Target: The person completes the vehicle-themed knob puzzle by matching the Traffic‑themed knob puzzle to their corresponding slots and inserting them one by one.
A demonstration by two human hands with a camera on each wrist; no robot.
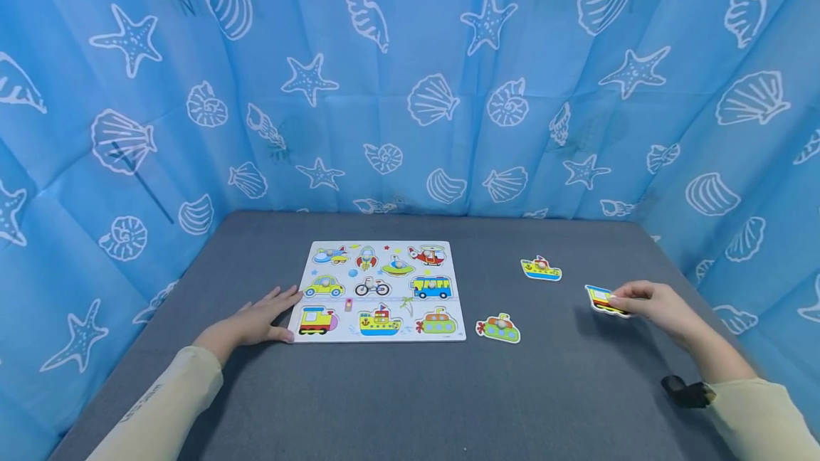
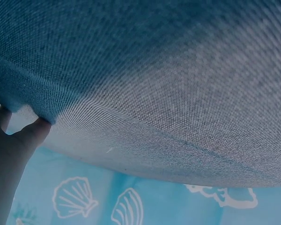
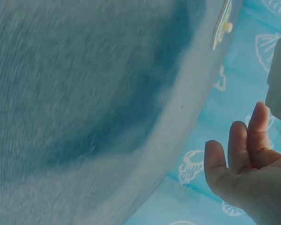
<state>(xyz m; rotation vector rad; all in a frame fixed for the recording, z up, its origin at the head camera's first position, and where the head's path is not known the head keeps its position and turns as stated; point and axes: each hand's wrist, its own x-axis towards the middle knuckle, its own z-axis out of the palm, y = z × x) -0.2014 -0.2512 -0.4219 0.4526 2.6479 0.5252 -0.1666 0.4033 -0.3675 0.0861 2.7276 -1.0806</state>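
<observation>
In the head view, my right hand (image 1: 656,308) pinches a train puzzle piece (image 1: 600,299) just above the table at the right. The piece's pale underside (image 3: 280,77) shows in the right wrist view. My left hand (image 1: 259,317) rests at the left edge of a white puzzle board (image 1: 378,308), its fingers and thumb spread against it. Knobbed vehicle pieces sit in the board's upper two rows; its bottom row shows a train, a ship and a submarine picture. A loose submarine piece (image 1: 499,329) lies by the board's right edge, and a ship piece (image 1: 541,269) lies farther back.
The grey cloth-covered table (image 1: 410,404) carries the board and pieces. A blue curtain (image 1: 397,91) with white shells and starfish hangs behind it and along both sides. A black device (image 1: 687,392) is strapped at the right wrist.
</observation>
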